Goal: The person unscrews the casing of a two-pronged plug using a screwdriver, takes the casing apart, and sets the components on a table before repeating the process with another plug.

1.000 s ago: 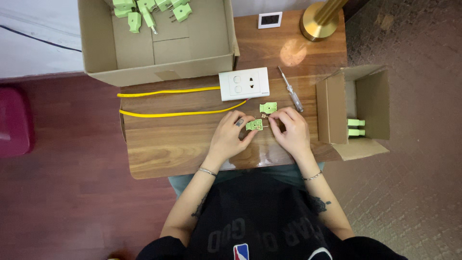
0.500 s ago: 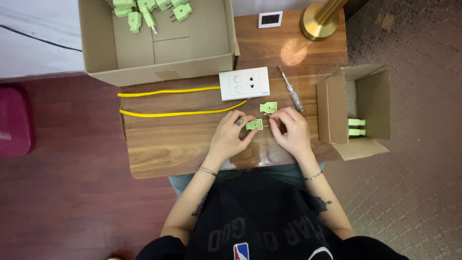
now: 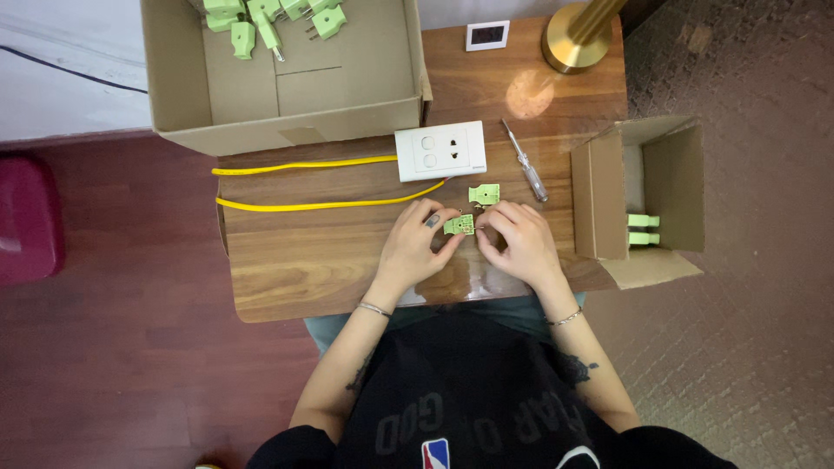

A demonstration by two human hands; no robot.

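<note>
My left hand [image 3: 415, 246] pinches a small light-green plug half [image 3: 459, 225] just above the wooden table [image 3: 295, 260]. My right hand [image 3: 519, 241] meets it from the right, fingertips closed on the same piece's edge. A second green plug half [image 3: 484, 194] lies flat on the table just beyond my fingers. Behind it rests a white wall socket [image 3: 440, 150], with a yellow wire [image 3: 330, 205] running left from it. A clear-handled screwdriver [image 3: 526, 162] lies to the socket's right.
A big open cardboard box [image 3: 287, 78] with several green plugs [image 3: 261, 19] stands at the back left. A smaller box [image 3: 638, 191] on its side at the right holds two green plugs [image 3: 643, 229]. A brass lamp base [image 3: 575, 39] and a small white display [image 3: 487, 35] stand at the back.
</note>
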